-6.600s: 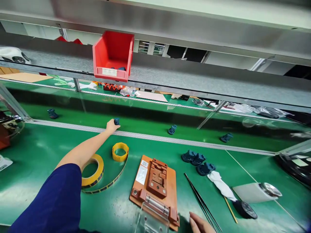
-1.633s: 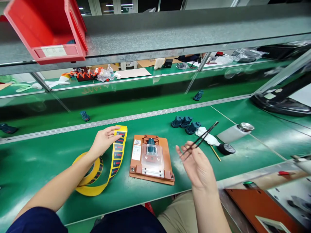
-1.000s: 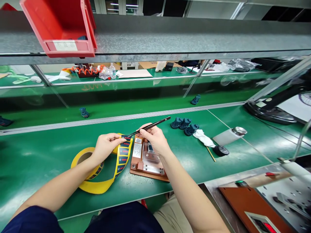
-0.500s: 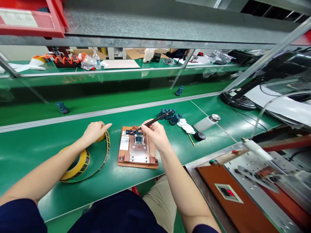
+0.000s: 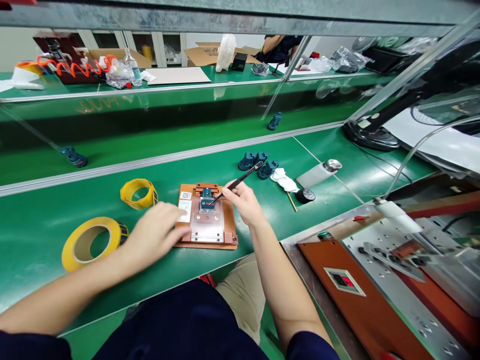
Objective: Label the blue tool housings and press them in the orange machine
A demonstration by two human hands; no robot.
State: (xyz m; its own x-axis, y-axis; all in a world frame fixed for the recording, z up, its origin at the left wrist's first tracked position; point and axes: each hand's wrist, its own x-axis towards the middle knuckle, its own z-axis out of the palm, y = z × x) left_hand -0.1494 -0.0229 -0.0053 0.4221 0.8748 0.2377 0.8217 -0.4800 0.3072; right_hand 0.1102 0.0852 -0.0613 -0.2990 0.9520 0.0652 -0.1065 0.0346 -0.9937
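Observation:
My right hand [image 5: 245, 202] grips black tweezers [image 5: 242, 177] slanting down to the left. Their tip meets a small dark label [image 5: 207, 204] with red and white print, at the window of a brown fixture [image 5: 231, 236] with a clear plate [image 5: 207, 230]. A dark teal part [image 5: 206, 192] sits in the fixture behind the label. My left hand [image 5: 157, 232], slightly blurred, reaches to the fixture's left edge with fingers apart and nothing in them. Behind it lie a large yellow label roll [image 5: 70, 250] and a smaller yellow coil [image 5: 129, 192].
Several dark teal parts [image 5: 267, 170] stand beyond my right hand, beside a white cloth [image 5: 283, 180], a thin stick [image 5: 291, 201] and a pump bottle [image 5: 315, 177]. A machine with a brown panel [image 5: 330, 295] stands at right. Across the partition, a person sits near a white fan [image 5: 226, 51].
My left hand has moved from the yellow coil rightward to the fixture. The tweezers have brought the label from the fixture's upper left down to the window. The view has tilted down.

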